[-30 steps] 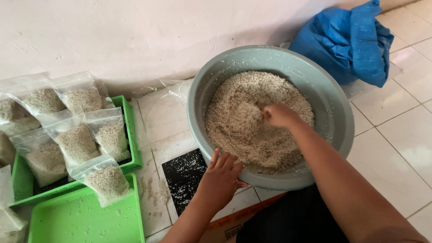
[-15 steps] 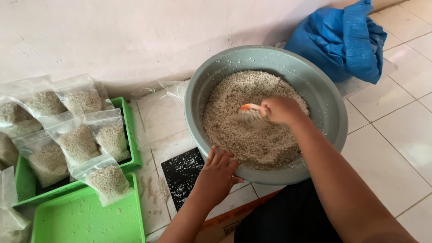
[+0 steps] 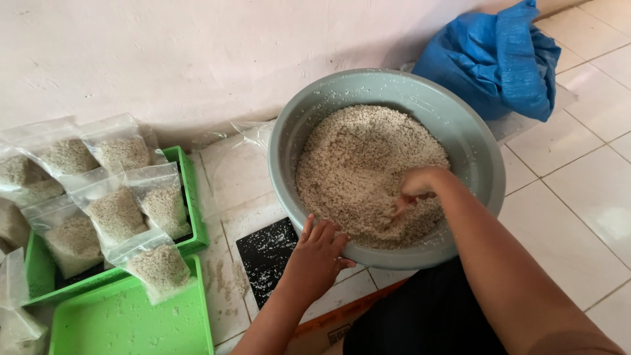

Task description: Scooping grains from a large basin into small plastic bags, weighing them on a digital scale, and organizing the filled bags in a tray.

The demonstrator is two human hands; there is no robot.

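A large grey basin [image 3: 473, 141] sits on the tiled floor, heaped with pale, rice-like grain [image 3: 358, 164]. My right hand [image 3: 420, 185] is dug into the grain near the basin's front side, fingers closed around an orange scoop [image 3: 399, 208] of which only a sliver shows. My left hand [image 3: 317, 255] lies flat, holding nothing, on a black flat pad [image 3: 266, 253] dusted with grains, its fingertips against the basin's outer wall.
Green trays [image 3: 121, 322] at the left carry several clear bags filled with grain [image 3: 118, 213]. A blue sack [image 3: 493, 59] leans on the white wall behind the basin. Loose grains lie on the tiles beside the pad. My dark-clothed lap is at the bottom.
My right hand moved from the middle of the grain toward the basin's near side and pushed the orange scoop down into it. The left hand stayed put.
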